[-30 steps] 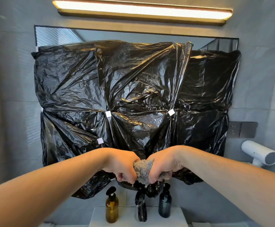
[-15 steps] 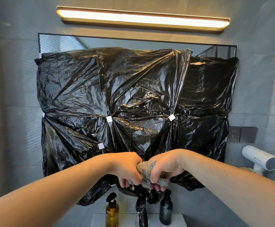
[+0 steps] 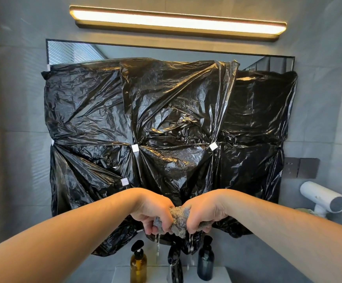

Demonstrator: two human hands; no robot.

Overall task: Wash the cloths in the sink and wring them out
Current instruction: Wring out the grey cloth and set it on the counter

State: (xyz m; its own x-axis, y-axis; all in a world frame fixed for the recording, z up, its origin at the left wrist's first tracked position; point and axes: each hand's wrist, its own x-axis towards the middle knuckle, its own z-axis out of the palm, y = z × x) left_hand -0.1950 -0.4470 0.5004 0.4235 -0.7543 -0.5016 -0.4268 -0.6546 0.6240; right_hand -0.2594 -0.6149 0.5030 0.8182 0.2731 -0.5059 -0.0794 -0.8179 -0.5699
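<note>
Cloth [image 3: 179, 219]: grey, shaggy, bunched into a tight wad. It is in the air in front of me, between my two fists, above the tap and bottles.

Left hand [image 3: 153, 215]: knuckles up, fingers curled round the cloth's left end. A grey tuft shows under my fingers.

Right hand [image 3: 204, 215]: fingers curled round the right end, just beside my left hand with the wad between them. A bit of cloth pokes out below my little finger.

Water [image 3: 157, 244]: thin streams fall from under both fists toward the ledge.

Ledge [image 3: 121, 274]: white, at the bottom edge of view. It may be the sink's back rim; I cannot tell from here.

Amber bottle [image 3: 138, 264]: pump top, standing at the ledge's left.

Tap [image 3: 175, 264]: black and glossy, between the bottles, right under the cloth.

Dark bottle [image 3: 205, 262]: just right of the tap.

Plastic [image 3: 166, 129]: crumpled black sheets fixed with white tape squares, behind my hands.

Mirror [image 3: 74, 52]: covered by the plastic except for a top strip.

Light [image 3: 176, 20]: a lit bar above the mirror.

Dryer [image 3: 323, 199]: white, by the wall at right.

Sockets [image 3: 301, 167]: grey plates above the dryer.
</note>
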